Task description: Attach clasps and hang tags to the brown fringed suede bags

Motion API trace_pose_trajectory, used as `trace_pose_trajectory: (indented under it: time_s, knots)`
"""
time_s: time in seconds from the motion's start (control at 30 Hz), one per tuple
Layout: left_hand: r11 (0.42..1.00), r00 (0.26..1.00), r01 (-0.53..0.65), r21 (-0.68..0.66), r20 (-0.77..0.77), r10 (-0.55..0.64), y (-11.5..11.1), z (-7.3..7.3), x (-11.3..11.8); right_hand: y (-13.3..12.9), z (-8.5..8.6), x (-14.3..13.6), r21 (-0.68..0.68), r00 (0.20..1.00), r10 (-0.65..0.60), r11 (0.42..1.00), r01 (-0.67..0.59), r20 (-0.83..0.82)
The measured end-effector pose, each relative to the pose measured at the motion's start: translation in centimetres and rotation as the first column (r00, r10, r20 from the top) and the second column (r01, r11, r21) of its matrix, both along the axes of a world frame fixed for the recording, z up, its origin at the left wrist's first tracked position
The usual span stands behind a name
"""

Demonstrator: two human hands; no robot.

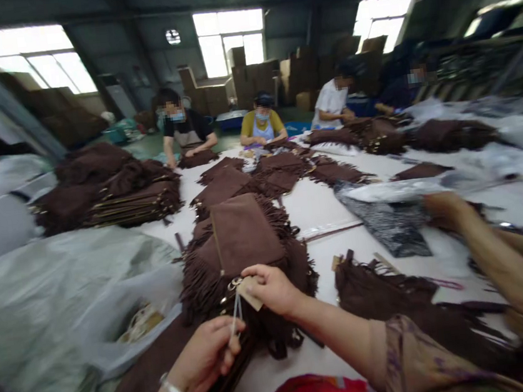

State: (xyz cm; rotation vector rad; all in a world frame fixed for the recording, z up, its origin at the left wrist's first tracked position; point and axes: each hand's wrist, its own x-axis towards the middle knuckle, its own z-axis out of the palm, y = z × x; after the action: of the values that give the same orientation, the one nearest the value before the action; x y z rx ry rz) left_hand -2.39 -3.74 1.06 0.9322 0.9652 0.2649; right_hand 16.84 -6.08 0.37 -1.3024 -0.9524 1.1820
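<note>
My right hand (272,288) pinches a small tan tag (251,293) at the front of a stack of brown fringed bags. Below and to its left, my left hand (210,355) has its fingers closed on a thin pale string (237,312) that runs up toward the tag. The top brown bag (247,232) lies flat, with a gold zipper on its left part and metal rings at its near edge, close to the tag. More brown material lies under both hands.
An open plastic bag (130,327) with pale strings stands left. A co-worker's arms (488,239) reach in from the right, beside fringed bags (385,282). Brown stacks (119,187) stand back left. People sit across the white table (319,205).
</note>
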Motion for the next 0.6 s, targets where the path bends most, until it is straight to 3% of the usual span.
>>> trace_pose_trajectory:
  time_s: [0.13, 0.27, 0.4, 0.5, 0.6]
  knots:
    - [0.992, 0.994, 0.107, 0.064, -0.044, -0.104, 0.1, 0.5, 0.5, 0.1, -0.3, -1.1, -0.023, 0.998, -0.045, 0.999, 0.047, 0.043]
    - [0.992, 0.999, 0.036, 0.123, -0.040, -0.031, -0.2, 1.2, 1.8, -0.2, -0.2, -2.0, -0.029, 0.978, -0.063, 0.997, 0.070, 0.198]
    - [0.971, 0.989, -0.113, 0.211, -0.071, 0.130, -0.2, 0.8, 2.3, -1.6, 0.0, -2.1, 0.069, 0.924, 0.112, 0.987, -0.147, 0.366]
    - [0.931, 0.978, -0.123, 0.345, -0.117, 0.172, 0.6, 0.9, 1.5, -2.6, 0.0, -1.4, 0.165, 0.840, 0.184, 0.937, -0.306, 0.510]
    - [0.882, 0.975, -0.102, 0.461, -0.132, 0.181, 1.4, 2.2, 0.1, -2.5, -0.1, -0.2, 0.188, 0.902, 0.147, 0.953, -0.239, 0.405]
